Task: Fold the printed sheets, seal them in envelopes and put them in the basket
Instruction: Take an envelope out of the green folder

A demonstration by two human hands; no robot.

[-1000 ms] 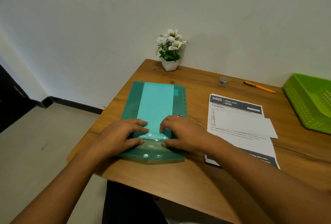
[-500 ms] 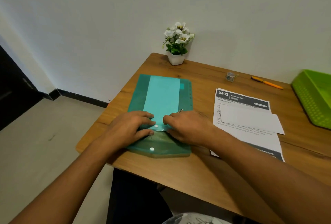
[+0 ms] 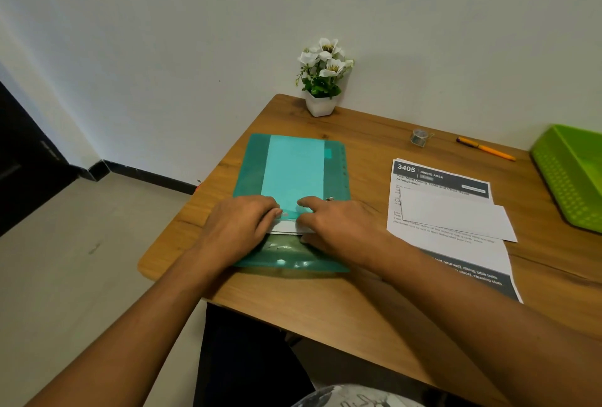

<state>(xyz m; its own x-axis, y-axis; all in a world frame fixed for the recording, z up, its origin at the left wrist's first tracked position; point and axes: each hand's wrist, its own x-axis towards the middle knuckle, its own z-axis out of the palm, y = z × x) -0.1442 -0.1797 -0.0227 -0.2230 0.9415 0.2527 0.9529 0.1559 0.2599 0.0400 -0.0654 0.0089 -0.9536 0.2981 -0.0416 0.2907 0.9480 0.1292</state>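
Note:
A translucent green snap folder (image 3: 293, 165) lies at the table's left end. My left hand (image 3: 237, 227) and my right hand (image 3: 342, 224) meet at its near flap, and each pinches the flap's edge between fingers and thumb. The flap is lifted, and a white strip of paper (image 3: 286, 228) shows in the opening between my hands. To the right lies a printed sheet (image 3: 456, 244) headed "3405", with a white envelope (image 3: 456, 214) resting across it. The green basket (image 3: 573, 178) stands at the far right edge.
A small potted white flower (image 3: 322, 81) stands at the back against the wall. A small clear roll (image 3: 418, 138) and an orange pen (image 3: 485, 147) lie at the back right. The wooden table (image 3: 325, 302) ends just left of the folder.
The snap on the flap has come undone and the flap is raised, which bares white paper inside the folder. Both hands stay at the flap.

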